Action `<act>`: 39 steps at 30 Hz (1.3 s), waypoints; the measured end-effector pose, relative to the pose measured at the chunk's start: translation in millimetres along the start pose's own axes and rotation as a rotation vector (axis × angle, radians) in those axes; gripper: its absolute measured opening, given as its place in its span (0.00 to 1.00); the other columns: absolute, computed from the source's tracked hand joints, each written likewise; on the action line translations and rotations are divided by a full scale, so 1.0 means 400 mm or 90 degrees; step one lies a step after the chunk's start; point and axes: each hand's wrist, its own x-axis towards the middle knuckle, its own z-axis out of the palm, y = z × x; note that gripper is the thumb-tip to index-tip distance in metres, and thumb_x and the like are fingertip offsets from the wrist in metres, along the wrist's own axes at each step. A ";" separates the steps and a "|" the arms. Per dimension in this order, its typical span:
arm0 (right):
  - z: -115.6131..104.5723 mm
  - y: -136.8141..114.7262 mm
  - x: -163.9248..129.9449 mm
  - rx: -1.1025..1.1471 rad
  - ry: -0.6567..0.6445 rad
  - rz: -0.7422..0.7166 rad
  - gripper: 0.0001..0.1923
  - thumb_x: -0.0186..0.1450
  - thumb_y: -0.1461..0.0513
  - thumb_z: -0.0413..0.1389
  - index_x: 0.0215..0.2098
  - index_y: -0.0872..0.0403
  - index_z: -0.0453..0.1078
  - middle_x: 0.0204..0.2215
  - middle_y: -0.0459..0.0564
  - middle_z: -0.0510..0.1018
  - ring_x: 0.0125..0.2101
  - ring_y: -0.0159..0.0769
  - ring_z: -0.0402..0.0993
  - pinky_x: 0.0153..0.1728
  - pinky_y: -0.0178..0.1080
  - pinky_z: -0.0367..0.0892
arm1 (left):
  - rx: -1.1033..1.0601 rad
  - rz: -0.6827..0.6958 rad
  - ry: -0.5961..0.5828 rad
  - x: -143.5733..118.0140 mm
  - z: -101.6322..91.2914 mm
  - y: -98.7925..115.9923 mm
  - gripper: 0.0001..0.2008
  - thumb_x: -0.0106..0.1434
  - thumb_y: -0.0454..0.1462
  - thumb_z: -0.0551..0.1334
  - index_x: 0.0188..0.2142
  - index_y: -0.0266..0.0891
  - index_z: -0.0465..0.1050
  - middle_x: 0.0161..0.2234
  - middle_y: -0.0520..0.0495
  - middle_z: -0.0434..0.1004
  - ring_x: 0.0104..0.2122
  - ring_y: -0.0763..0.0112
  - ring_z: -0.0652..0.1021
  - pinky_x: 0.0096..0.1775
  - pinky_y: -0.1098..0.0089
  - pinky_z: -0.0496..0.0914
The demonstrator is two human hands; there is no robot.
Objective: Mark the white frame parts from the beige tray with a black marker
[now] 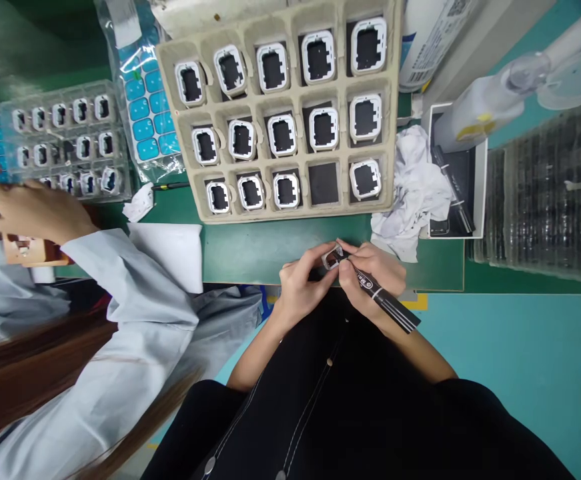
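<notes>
Between the fingers of my left hand (300, 283) is a small white watch-case frame (329, 259), held just over the table's front edge. A black marker pen (377, 293) is gripped in my right hand (370, 273), its tip end at the frame and its striped end pointing down to the right. Fingers hide part of the frame and the pen's tip. Beyond my hands lies a beige compartment tray (290, 217) with similar white frames in its pockets; one pocket in the front row shows only its dark bottom.
Right of the tray are crumpled white cloth (415, 187), an open white box (480, 167) holding pens and a bottle (475, 113), and stacked clear trays (540, 207). At left, a co-worker's hand (45, 210) is near another tray (120, 160). A white sheet (170, 250) lies between us.
</notes>
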 end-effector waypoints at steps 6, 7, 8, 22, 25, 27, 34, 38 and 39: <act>0.001 0.001 0.004 0.011 0.014 0.005 0.09 0.77 0.68 0.67 0.46 0.46 0.78 0.34 0.44 0.89 0.42 0.47 0.97 0.39 0.44 0.91 | -0.010 0.005 -0.004 0.006 -0.005 0.004 0.17 0.80 0.44 0.78 0.64 0.46 0.87 0.53 0.46 0.98 0.43 0.67 0.96 0.50 0.72 0.91; 0.001 0.001 0.005 0.018 0.013 0.009 0.09 0.78 0.68 0.66 0.45 0.46 0.78 0.33 0.44 0.88 0.41 0.47 0.97 0.39 0.44 0.92 | -0.022 -0.012 -0.008 0.007 -0.005 0.005 0.17 0.80 0.44 0.78 0.64 0.45 0.87 0.53 0.46 0.98 0.44 0.66 0.96 0.50 0.71 0.91; 0.001 0.001 0.006 0.031 0.015 0.015 0.09 0.78 0.68 0.66 0.45 0.46 0.77 0.32 0.44 0.87 0.41 0.46 0.96 0.39 0.45 0.92 | -0.039 -0.029 -0.012 0.008 -0.005 0.007 0.18 0.79 0.45 0.78 0.63 0.45 0.87 0.52 0.46 0.98 0.45 0.65 0.97 0.51 0.71 0.91; -0.002 0.021 -0.034 0.174 0.064 0.106 0.08 0.78 0.64 0.68 0.51 0.45 0.79 0.34 0.42 0.85 0.36 0.46 0.91 0.46 0.58 0.97 | -0.205 -0.116 0.008 0.040 -0.008 0.038 0.31 0.65 0.50 0.89 0.61 0.40 0.87 0.43 0.45 0.98 0.40 0.58 0.97 0.49 0.66 0.94; -0.007 0.018 -0.026 0.204 0.050 0.084 0.09 0.78 0.64 0.69 0.53 0.44 0.80 0.34 0.42 0.86 0.35 0.45 0.91 0.46 0.58 0.98 | -0.244 -0.142 -0.004 0.044 -0.018 0.028 0.32 0.63 0.50 0.90 0.59 0.40 0.87 0.45 0.44 0.98 0.42 0.57 0.98 0.50 0.65 0.94; -0.008 0.017 -0.021 0.218 0.047 0.060 0.11 0.78 0.64 0.70 0.55 0.44 0.81 0.35 0.41 0.86 0.34 0.44 0.90 0.45 0.56 0.99 | -0.285 -0.151 -0.017 0.049 -0.029 0.019 0.30 0.62 0.48 0.91 0.57 0.41 0.86 0.45 0.44 0.98 0.43 0.56 0.98 0.49 0.66 0.93; -0.004 0.022 -0.044 0.262 0.089 0.129 0.04 0.81 0.59 0.67 0.53 0.45 0.79 0.33 0.41 0.81 0.28 0.38 0.78 0.47 0.62 0.98 | -0.433 -0.198 -0.053 0.067 -0.054 0.005 0.34 0.56 0.44 0.94 0.56 0.43 0.84 0.45 0.47 0.97 0.43 0.54 0.98 0.49 0.65 0.93; -0.005 0.018 -0.040 0.275 0.092 0.128 0.08 0.81 0.60 0.69 0.55 0.44 0.78 0.35 0.42 0.83 0.30 0.39 0.79 0.45 0.60 0.98 | -0.450 -0.219 -0.052 0.072 -0.056 0.007 0.35 0.54 0.45 0.95 0.55 0.44 0.83 0.45 0.46 0.97 0.43 0.53 0.98 0.48 0.64 0.93; -0.005 0.017 -0.035 0.278 0.091 0.125 0.07 0.81 0.60 0.69 0.55 0.44 0.78 0.35 0.42 0.83 0.29 0.39 0.79 0.45 0.59 0.98 | -0.459 -0.217 -0.053 0.073 -0.056 0.008 0.35 0.54 0.44 0.95 0.55 0.45 0.84 0.45 0.46 0.97 0.43 0.54 0.98 0.48 0.65 0.93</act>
